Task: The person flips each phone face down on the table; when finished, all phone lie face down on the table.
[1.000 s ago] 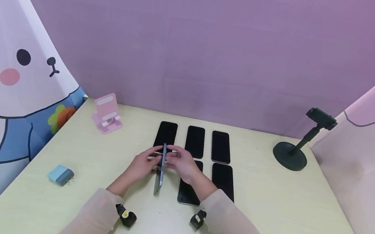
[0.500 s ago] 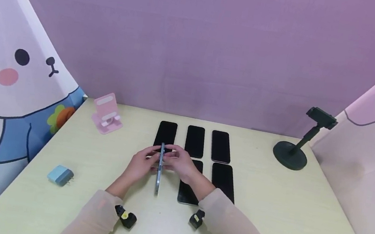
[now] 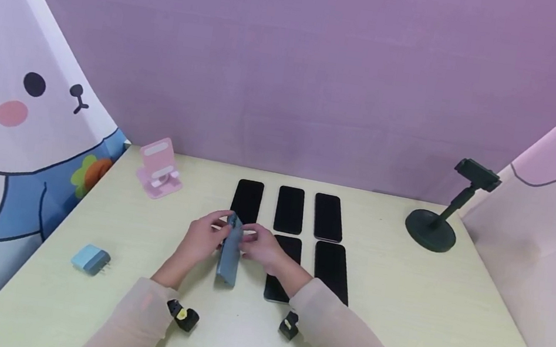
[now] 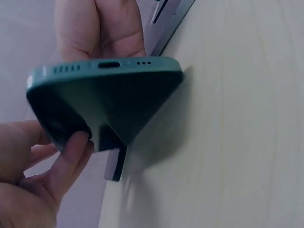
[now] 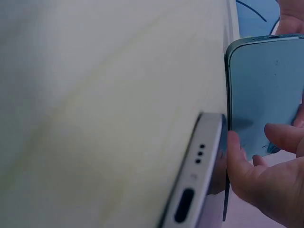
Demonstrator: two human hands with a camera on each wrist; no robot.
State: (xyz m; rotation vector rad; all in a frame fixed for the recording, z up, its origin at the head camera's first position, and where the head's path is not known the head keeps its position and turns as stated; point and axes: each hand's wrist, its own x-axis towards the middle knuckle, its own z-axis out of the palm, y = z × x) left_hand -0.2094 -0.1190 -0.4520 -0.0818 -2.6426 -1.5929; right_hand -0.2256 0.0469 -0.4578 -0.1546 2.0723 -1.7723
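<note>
Two hands meet over the table (image 3: 394,332), holding one blue phone (image 3: 230,253) tilted on its long edge, its back turned up and to the left, at the front left of the phone grid. Left of that phone, well apart, a blue charger (image 3: 91,259) lies near the table's left edge, and a pink stand (image 3: 158,168) sits farther back. The left hand (image 3: 201,240) grips the phone's far end from the left, fingers curled round its back. The right hand (image 3: 261,246) pinches the same end from the right. Just right of the phone, five black phones (image 3: 289,209) lie flat, screens up: three in the back row, two in front, the right forearm crossing the nearer middle one. Far right of the phone stands a black holder (image 3: 437,219) on a round base.
</note>
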